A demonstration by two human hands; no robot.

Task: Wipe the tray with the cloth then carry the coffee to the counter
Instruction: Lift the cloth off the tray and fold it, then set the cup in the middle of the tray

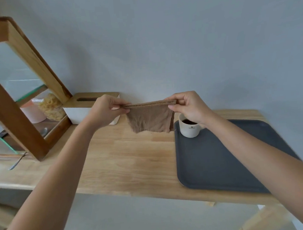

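Currently both hands, left (105,109) and right (188,106), pinch the brown cloth (151,118) stretched above the counter (123,161), with the dark tray (222,160) lying down-right, nearer the right hand.

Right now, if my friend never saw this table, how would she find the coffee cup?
Look at the light wooden table against the grey wall, then at the dark grey tray on its right side. In the tray's far left corner stands a white cup of dark coffee. It is the only thing on the tray, just below the right hand holding the brown cloth.
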